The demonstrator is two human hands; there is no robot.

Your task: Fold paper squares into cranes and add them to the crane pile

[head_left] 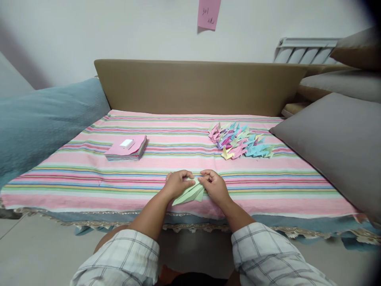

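Note:
A light green folded sheet of paper (pixel 190 193) is held between both hands, just above the front part of the striped cloth. My left hand (pixel 179 184) pinches its upper left part between thumb and fingers. On the other side, my right hand (pixel 214 186) has thumb and fingertips closed on its upper right edge. The paper shows several creased layers, with a long point toward the lower left. Fingers cover part of its top edge.
Many folded paper cranes (pixel 238 141) in mixed colours lie at the back right. A stack of coloured paper (pixel 131 149) with a small white block (pixel 127 143) on top sits at left. Grey cushions (pixel 327 131) border the right side; a blue-covered armrest (pixel 56 115) borders the left.

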